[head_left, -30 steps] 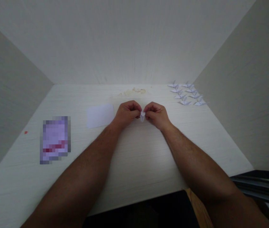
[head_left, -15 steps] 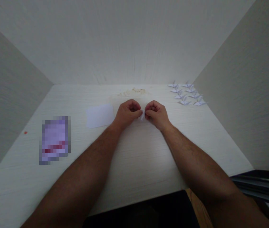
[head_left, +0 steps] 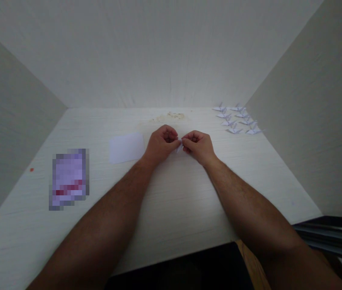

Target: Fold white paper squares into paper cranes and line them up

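Note:
Between my fingertips is a small folded piece of white paper [head_left: 179, 147], mostly covered by the fingers. My left hand [head_left: 163, 143] pinches it from the left, thumb and forefinger together. From the right, my right hand [head_left: 199, 146] pinches it too, its fingertips nearly meeting those of the left. The exact shape of the fold cannot be made out. Left of my left hand a flat white sheet of paper [head_left: 126, 148] lies on the table. At the back right stand several folded white paper cranes [head_left: 234, 129] in two rows.
The pale table [head_left: 171, 213] meets a wall [head_left: 165, 52] at the back and walls on both sides. A blurred-out purple packet [head_left: 69, 173] lies at the left, with a small red bit [head_left: 32, 170] beyond it. Brownish marks [head_left: 175, 116] spot the table behind my hands.
My right hand has shifted slightly left, its fingertips now closer to the left hand's. Less of the folded paper shows between them. The cranes and sheet stay put.

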The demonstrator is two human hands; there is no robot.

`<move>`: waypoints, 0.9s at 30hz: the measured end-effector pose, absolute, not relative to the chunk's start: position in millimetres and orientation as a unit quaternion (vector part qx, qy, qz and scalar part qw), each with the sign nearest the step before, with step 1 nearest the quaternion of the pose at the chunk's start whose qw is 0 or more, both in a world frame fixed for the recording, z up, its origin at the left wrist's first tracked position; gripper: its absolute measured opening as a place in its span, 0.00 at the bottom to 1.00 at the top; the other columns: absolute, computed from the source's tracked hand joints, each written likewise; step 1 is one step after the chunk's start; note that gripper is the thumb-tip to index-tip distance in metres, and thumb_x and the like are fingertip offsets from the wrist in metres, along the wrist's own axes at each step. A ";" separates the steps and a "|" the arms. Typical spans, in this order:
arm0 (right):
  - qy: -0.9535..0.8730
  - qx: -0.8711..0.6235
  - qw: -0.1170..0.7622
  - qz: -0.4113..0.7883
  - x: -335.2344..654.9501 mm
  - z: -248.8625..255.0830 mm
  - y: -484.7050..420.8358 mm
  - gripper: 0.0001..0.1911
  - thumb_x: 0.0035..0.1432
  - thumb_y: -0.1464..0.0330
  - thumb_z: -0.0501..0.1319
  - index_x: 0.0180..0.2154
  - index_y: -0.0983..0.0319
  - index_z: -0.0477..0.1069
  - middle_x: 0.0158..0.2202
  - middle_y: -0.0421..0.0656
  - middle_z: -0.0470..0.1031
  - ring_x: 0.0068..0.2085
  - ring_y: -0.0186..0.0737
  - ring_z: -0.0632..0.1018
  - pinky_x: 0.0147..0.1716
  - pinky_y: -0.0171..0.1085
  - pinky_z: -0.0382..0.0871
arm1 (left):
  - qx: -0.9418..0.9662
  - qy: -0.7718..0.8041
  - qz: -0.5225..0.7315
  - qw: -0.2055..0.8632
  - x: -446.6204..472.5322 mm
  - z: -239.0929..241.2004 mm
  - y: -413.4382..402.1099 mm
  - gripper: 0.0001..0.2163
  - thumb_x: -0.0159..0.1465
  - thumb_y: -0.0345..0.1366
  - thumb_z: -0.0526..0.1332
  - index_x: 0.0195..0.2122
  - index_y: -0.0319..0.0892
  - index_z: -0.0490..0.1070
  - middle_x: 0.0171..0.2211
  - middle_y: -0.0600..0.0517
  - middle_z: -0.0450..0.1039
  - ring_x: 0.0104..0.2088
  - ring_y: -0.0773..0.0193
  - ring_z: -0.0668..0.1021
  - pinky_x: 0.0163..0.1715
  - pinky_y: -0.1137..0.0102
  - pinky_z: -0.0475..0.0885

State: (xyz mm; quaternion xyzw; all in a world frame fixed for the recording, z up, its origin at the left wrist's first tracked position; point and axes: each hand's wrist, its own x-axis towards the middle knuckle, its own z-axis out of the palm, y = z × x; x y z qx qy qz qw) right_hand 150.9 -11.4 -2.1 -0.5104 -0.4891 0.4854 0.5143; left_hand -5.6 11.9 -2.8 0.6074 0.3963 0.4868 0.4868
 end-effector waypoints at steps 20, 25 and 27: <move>-0.485 -0.484 0.560 0.465 154.9 -10.7 -5.5 0.08 0.47 0.64 0.67 0.29 0.59 0.71 0.18 0.32 0.68 0.18 0.29 0.66 0.17 0.32 0.58 | 0.660 0.454 0.412 0.434 -5.1 -0.7 8.1 0.09 0.52 0.40 0.68 0.26 0.39 0.73 0.21 0.55 0.69 0.23 0.71 0.67 0.23 0.73 0.61; -0.505 -0.499 0.540 0.452 154.5 -8.0 -8.4 0.10 0.49 0.61 0.68 0.29 0.59 0.72 0.18 0.33 0.69 0.18 0.29 0.66 0.17 0.32 0.57 | 0.672 0.450 0.416 0.416 -4.5 0.4 7.4 0.09 0.53 0.39 0.66 0.24 0.39 0.72 0.20 0.56 0.67 0.22 0.71 0.65 0.22 0.73 0.59; -0.508 -0.501 0.539 0.447 154.3 -7.1 -9.2 0.10 0.50 0.61 0.67 0.28 0.59 0.71 0.17 0.33 0.68 0.18 0.29 0.66 0.17 0.32 0.57 | 0.666 0.449 0.425 0.416 -4.5 1.4 7.0 0.07 0.52 0.38 0.66 0.24 0.40 0.72 0.19 0.56 0.67 0.22 0.71 0.66 0.22 0.74 0.59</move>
